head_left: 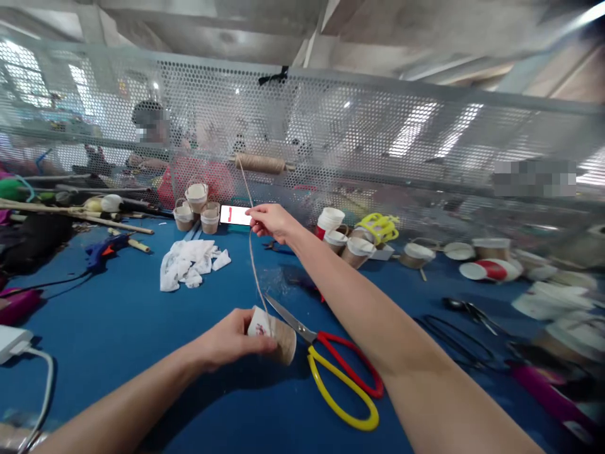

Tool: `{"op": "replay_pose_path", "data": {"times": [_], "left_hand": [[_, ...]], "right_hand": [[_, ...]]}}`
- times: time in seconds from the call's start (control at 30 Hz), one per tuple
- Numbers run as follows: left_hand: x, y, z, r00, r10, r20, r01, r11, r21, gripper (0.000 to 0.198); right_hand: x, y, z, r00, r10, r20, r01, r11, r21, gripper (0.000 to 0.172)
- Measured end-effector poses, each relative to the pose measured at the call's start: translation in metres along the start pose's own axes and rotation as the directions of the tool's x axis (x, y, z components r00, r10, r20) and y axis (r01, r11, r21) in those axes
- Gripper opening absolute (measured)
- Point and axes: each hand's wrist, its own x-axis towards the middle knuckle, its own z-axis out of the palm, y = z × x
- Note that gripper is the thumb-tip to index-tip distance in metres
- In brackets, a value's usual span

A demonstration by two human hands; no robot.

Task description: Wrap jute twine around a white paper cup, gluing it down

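My left hand (231, 340) is closed around a small paper cup (283, 342), which lies tilted on its side and is partly wrapped in brown twine. A strand of twine (254, 268) runs up from the cup to my right hand (274, 222). There my right thumb and fingers pinch it. Beyond that hand the strand goes on up to a twine spool (261, 164) on a rod at the mesh panel. Scissors (307, 334) with one red and one yellow handle lie just right of the cup, blades pointing away.
Twine-wrapped cups (197, 197) stand at the back left beside a lit phone (235, 215). White crumpled cloth (189, 263) lies left of centre, a blue glue gun (106, 249) farther left. More cups (359, 249) and a black cable (458, 340) are on the right. A perforated panel (359, 139) bounds the back.
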Motion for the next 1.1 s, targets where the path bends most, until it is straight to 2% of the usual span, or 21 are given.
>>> {"op": "replay_pose_path", "data": {"times": [0.17, 0.2, 0.3, 0.47, 0.53, 0.6, 0.67, 0.73, 0.87, 0.9, 0.97, 1.1], "left_hand": [[-0.004, 0.004, 0.0, 0.999, -0.01, 0.041, 0.01, 1.0, 0.005, 0.04], [-0.006, 0.005, 0.0, 0.997, -0.023, 0.069, 0.022, 1.0, 0.007, 0.04], [-0.011, 0.007, 0.004, 0.98, -0.071, 0.184, 0.068, 0.997, 0.021, 0.04], [-0.022, 0.012, 0.014, 0.911, -0.138, 0.388, 0.134, 0.99, 0.038, 0.038], [-0.026, 0.015, 0.017, 0.89, -0.144, 0.432, 0.141, 0.989, 0.039, 0.037], [-0.03, 0.018, 0.019, 0.885, -0.13, 0.447, 0.132, 0.991, 0.026, 0.037], [-0.033, 0.022, 0.019, 0.891, -0.115, 0.439, 0.125, 0.992, 0.006, 0.037], [-0.035, 0.025, 0.017, 0.904, -0.108, 0.414, 0.124, 0.992, -0.011, 0.037], [-0.033, 0.03, 0.011, 0.947, -0.076, 0.313, 0.094, 0.995, -0.045, 0.037], [-0.032, 0.031, 0.008, 0.963, -0.05, 0.267, 0.067, 0.996, -0.057, 0.037], [-0.029, 0.032, 0.003, 0.99, 0.001, 0.141, 0.003, 0.999, -0.031, 0.036], [-0.022, 0.033, -0.005, 0.994, 0.09, -0.064, -0.089, 0.996, 0.012, 0.037]], "right_hand": [[-0.032, 0.032, 0.008, 0.999, -0.021, 0.05, 0.027, 0.992, -0.125, 0.028], [-0.04, 0.04, 0.01, 0.997, -0.02, 0.075, 0.031, 0.987, -0.156, 0.025], [-0.069, 0.062, 0.017, 0.985, -0.019, 0.169, 0.059, 0.97, -0.235, 0.034], [-0.111, 0.082, 0.032, 0.922, 0.018, 0.387, 0.098, 0.956, -0.278, 0.039], [-0.126, 0.085, 0.037, 0.895, 0.025, 0.446, 0.108, 0.957, -0.271, 0.035], [-0.141, 0.087, 0.04, 0.875, 0.045, 0.482, 0.094, 0.961, -0.26, 0.024], [-0.153, 0.088, 0.041, 0.87, 0.067, 0.489, 0.065, 0.966, -0.248, 0.015], [-0.161, 0.088, 0.042, 0.879, 0.074, 0.471, 0.039, 0.973, -0.226, 0.015], [-0.151, 0.087, 0.04, 0.915, 0.044, 0.401, 0.019, 0.988, -0.152, 0.014], [-0.145, 0.086, 0.038, 0.932, 0.026, 0.362, 0.024, 0.991, -0.133, 0.012], [-0.133, 0.087, 0.03, 0.969, -0.01, 0.247, 0.036, 0.994, -0.104, 0.022], [-0.128, 0.087, 0.007, 0.999, -0.043, 0.029, 0.045, 0.997, -0.064, 0.038]]}}
